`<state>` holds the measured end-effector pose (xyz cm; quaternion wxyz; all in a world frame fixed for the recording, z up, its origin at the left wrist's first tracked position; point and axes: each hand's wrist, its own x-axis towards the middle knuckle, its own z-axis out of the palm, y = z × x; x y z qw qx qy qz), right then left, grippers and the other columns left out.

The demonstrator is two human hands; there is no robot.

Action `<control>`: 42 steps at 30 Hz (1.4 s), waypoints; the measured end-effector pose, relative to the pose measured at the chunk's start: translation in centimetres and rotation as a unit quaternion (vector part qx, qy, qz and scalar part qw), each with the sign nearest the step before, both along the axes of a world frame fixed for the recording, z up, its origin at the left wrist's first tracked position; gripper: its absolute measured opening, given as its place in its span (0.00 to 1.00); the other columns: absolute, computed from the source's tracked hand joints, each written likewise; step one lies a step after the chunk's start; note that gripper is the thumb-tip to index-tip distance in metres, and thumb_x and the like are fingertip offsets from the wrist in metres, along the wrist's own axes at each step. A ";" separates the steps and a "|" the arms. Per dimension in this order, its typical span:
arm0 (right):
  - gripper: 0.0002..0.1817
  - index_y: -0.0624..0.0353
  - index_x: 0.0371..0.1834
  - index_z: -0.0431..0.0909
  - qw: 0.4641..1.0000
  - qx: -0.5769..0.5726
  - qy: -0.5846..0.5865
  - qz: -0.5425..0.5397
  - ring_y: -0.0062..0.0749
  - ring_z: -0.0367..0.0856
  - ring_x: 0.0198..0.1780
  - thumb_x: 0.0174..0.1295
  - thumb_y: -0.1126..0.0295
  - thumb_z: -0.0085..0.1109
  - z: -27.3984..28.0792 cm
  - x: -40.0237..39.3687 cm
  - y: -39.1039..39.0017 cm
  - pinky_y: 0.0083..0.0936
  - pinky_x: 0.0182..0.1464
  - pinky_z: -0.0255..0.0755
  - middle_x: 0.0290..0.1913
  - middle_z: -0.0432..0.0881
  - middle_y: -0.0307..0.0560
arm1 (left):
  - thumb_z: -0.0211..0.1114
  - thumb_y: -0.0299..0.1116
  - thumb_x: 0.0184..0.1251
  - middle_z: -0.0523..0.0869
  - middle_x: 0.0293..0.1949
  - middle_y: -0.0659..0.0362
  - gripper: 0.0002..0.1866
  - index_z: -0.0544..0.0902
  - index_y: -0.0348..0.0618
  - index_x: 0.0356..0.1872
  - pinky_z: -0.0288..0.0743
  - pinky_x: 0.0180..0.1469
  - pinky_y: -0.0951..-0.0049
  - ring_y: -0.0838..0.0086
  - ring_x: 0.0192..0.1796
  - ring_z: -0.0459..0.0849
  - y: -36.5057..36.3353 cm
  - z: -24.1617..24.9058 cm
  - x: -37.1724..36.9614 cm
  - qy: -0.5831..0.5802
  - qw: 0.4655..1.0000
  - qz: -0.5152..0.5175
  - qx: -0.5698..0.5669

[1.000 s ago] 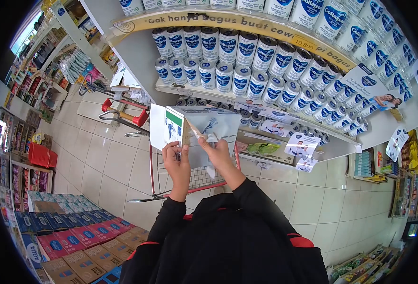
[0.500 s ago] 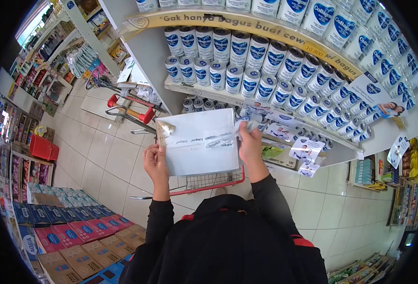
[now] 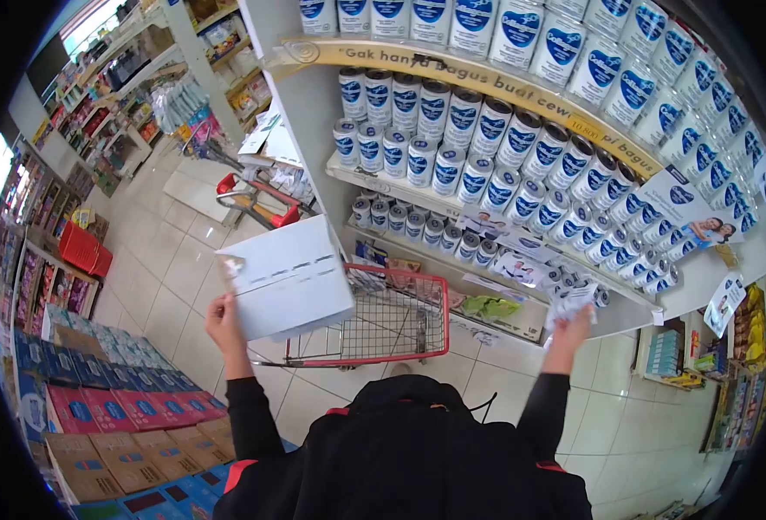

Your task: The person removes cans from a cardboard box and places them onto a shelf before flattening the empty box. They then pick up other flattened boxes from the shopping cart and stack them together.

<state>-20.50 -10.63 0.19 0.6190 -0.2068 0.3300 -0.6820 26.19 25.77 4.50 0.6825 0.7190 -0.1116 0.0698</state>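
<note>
Clasping boxy white carton (image 3: 289,276) with left grip (image 3: 229,303), crumpled translucent film (image 3: 572,302) with right grip (image 3: 571,319).

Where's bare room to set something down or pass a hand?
Set down: cart, right of white box; floor between cart and right sleeve. Pass: gap between red basket and white box. Crowded: upper shelves of cans, stacked cartons lower left.

The box (image 3: 289,282) hides one side of the cart (image 3: 445,322), and the words on the box are too small and blurry to read. The right hand (image 3: 571,328) covers part of a crumpled thing (image 3: 571,303), so I can't tell what it is. The picture's top edge cuts off some cans (image 3: 472,24).
</note>
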 end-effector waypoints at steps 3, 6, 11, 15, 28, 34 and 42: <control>0.14 0.65 0.44 0.66 0.997 0.003 0.062 -0.044 0.32 0.73 0.41 0.54 0.73 0.49 2.5 -0.6 3.0 0.29 0.42 0.71 0.42 0.72 0.46 | 0.61 0.29 0.52 0.75 0.23 0.63 0.07 0.73 0.39 0.20 0.63 0.29 0.86 0.84 0.25 0.69 3.1 1.3 -0.3 0.018 0.998 0.039 -0.045; 0.14 0.65 0.44 0.65 0.996 -0.001 0.088 0.029 0.33 0.72 0.42 0.54 0.74 0.49 -0.6 -1.1 3.7 0.32 0.44 0.71 0.43 0.71 0.48 | 0.61 0.30 0.52 0.75 0.24 0.63 0.07 0.74 0.38 0.21 0.63 0.29 0.86 0.83 0.25 0.69 4.4 2.3 -1.3 0.032 0.995 0.085 -0.038; 0.15 0.65 0.47 0.63 0.989 0.027 0.134 0.064 0.33 0.71 0.44 0.54 0.79 0.46 -2.3 1.5 6.4 0.30 0.45 0.69 0.44 0.70 0.48 | 0.61 0.29 0.52 0.76 0.25 0.62 0.07 0.74 0.37 0.23 0.64 0.30 0.85 0.82 0.26 0.70 7.5 2.9 -2.5 0.028 0.992 0.106 -0.063; 0.12 0.65 0.43 0.66 0.929 0.027 0.363 0.069 0.31 0.72 0.41 0.55 0.77 0.42 -8.1 -0.8 6.3 0.25 0.42 0.67 0.40 0.73 0.45 | 0.60 0.29 0.53 0.77 0.26 0.60 0.07 0.74 0.37 0.25 0.66 0.31 0.83 0.81 0.28 0.72 9.6 4.6 -4.5 0.050 0.986 0.125 -0.097; 0.09 0.60 0.31 0.70 0.900 0.022 0.385 0.205 0.25 0.71 0.29 0.44 0.74 0.52 -3.2 9.2 11.1 0.21 0.26 0.66 0.27 0.71 0.42 | 0.59 0.31 0.54 0.78 0.27 0.58 0.08 0.73 0.36 0.26 0.69 0.32 0.80 0.77 0.29 0.75 14.1 8.6 -2.7 0.058 0.972 0.168 -0.154; 0.10 0.59 0.27 0.70 0.860 0.080 0.403 0.302 0.23 0.71 0.25 0.40 0.76 0.58 -11.0 22.5 13.5 0.21 0.25 0.65 0.25 0.72 0.41 | 0.58 0.30 0.55 0.77 0.26 0.60 0.06 0.74 0.38 0.26 0.69 0.33 0.81 0.78 0.29 0.75 16.6 9.4 3.6 0.052 0.971 0.107 -0.206; 0.23 0.55 0.51 0.64 0.789 0.249 0.342 0.445 0.46 0.54 0.58 0.53 0.59 0.51 -13.8 27.6 15.0 0.62 0.36 0.62 0.52 0.63 0.47 | 0.56 0.30 0.56 0.77 0.23 0.62 0.05 0.74 0.40 0.24 0.66 0.28 0.85 0.82 0.25 0.73 18.4 9.3 9.4 0.070 0.983 0.058 -0.161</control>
